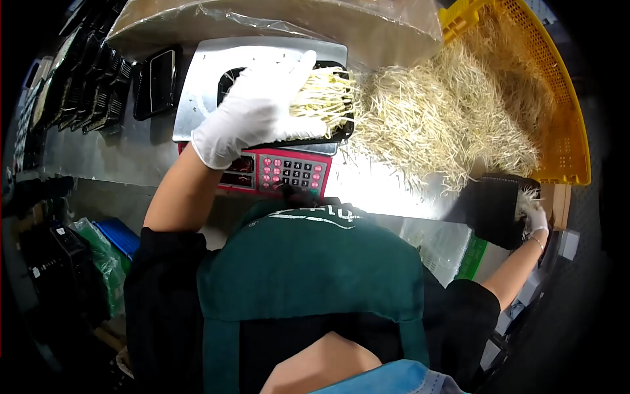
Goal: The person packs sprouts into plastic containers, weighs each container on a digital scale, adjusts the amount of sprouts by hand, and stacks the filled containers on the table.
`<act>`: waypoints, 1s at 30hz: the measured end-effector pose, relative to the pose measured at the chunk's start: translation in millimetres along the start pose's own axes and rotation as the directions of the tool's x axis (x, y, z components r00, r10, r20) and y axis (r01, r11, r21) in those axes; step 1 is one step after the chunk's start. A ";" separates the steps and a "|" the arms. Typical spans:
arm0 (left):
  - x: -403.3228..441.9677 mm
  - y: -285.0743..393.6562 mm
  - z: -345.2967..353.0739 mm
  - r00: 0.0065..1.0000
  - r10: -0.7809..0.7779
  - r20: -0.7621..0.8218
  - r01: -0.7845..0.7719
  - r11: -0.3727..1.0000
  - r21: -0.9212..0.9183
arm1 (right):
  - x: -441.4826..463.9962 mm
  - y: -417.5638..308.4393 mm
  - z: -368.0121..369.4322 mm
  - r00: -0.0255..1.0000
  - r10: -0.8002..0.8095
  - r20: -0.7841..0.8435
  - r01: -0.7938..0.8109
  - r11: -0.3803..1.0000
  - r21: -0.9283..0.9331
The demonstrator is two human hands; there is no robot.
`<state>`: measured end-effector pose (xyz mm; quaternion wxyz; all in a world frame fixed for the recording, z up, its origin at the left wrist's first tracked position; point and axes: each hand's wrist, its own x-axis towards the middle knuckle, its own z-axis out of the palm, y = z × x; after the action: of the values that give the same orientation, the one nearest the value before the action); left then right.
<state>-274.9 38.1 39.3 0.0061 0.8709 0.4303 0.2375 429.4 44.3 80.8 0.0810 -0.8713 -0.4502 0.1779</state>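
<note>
My left hand (256,111), in a white glove, rests over a black tray (346,134) of bean sprouts (325,97). Its thumb and fingers are spread around the sprouts, with the palm covering the tray's left part. Underneath is a red scale (298,172) with a metal plate; my forearm partly hides its display. Far to the right, my right hand (537,220), gloved as well, has its fingers closed on a small bunch of sprouts (527,202) beside a black container (499,210).
A big heap of bean sprouts (426,118) spills from a yellow basket (567,131) onto the metal table. Stacked black trays (92,79) stand at the left, near a single black tray (157,82). Clear plastic sheeting (282,29) lines the back.
</note>
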 end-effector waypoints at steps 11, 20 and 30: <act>-66.2 -1.2 -48.3 0.858 -0.409 -0.310 0.268 0.872 -0.410 | -243.6 -248.0 321.4 0.115 -0.993 0.023 0.993 0.114 -0.029; -112.6 0.2 -28.6 0.751 -0.632 -0.194 0.511 0.741 -0.437 | -174.0 -307.5 245.1 0.464 -0.862 -0.203 0.762 0.271 0.588; -31.6 13.9 5.8 0.954 -0.300 0.018 0.299 0.953 0.036 | -260.8 -399.3 245.1 0.004 -0.990 -0.143 0.998 -0.004 0.055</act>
<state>-278.4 6.7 24.2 0.0330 0.7982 0.5611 0.2165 -104.8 59.7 36.6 0.2576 -0.2968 -0.9167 0.0729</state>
